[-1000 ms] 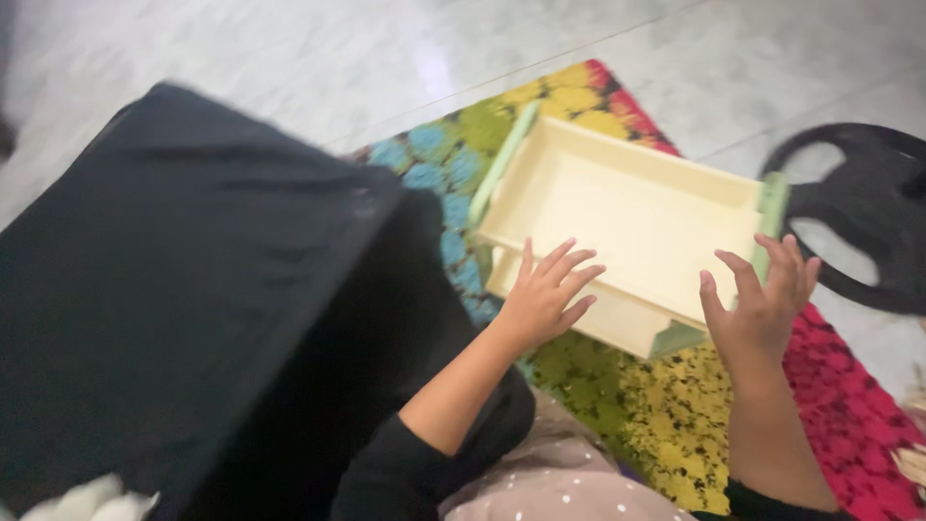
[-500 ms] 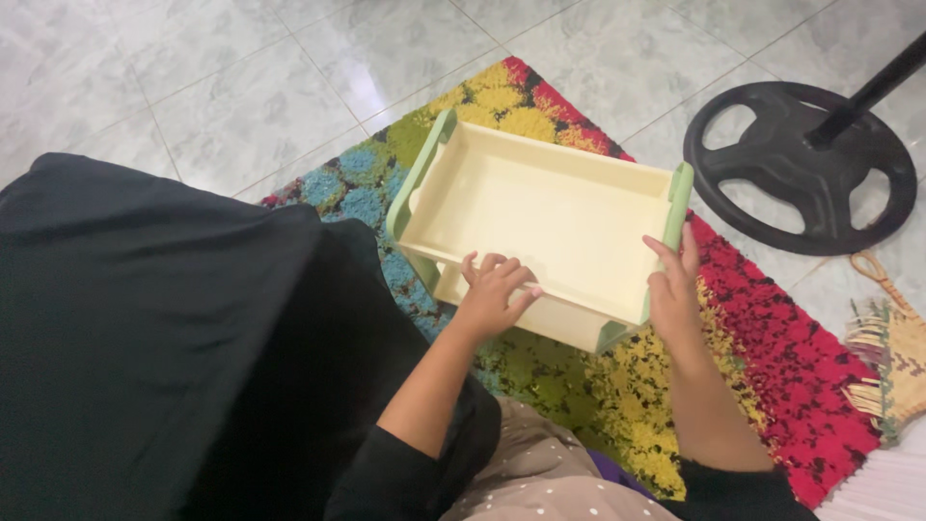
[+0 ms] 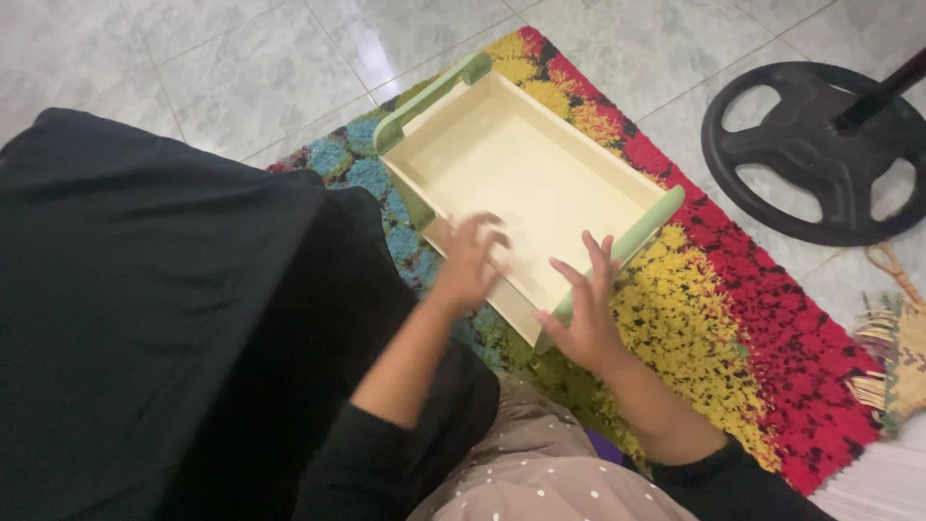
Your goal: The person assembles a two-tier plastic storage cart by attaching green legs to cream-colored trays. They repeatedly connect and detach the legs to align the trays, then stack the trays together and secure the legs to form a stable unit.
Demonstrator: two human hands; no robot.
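The left hand (image 3: 470, 259) hovers blurred over the near rim of the shallow cream plastic tray with green handles (image 3: 526, 169), fingers spread, its grip apart and holding nothing. The right hand (image 3: 584, 314) sits just beside the near-right green handle, fingers splayed; whether it touches is unclear. The step looks like positioning the empty tray; a next move would call for both hands closing on its edges. Beneath lies a shaggy multicoloured rug (image 3: 733, 318) on a pale marbled tile floor (image 3: 193, 58). Beyond the right hand rests a black round metal stand base (image 3: 810, 145), with a woven straw item (image 3: 897, 357) at the edge.
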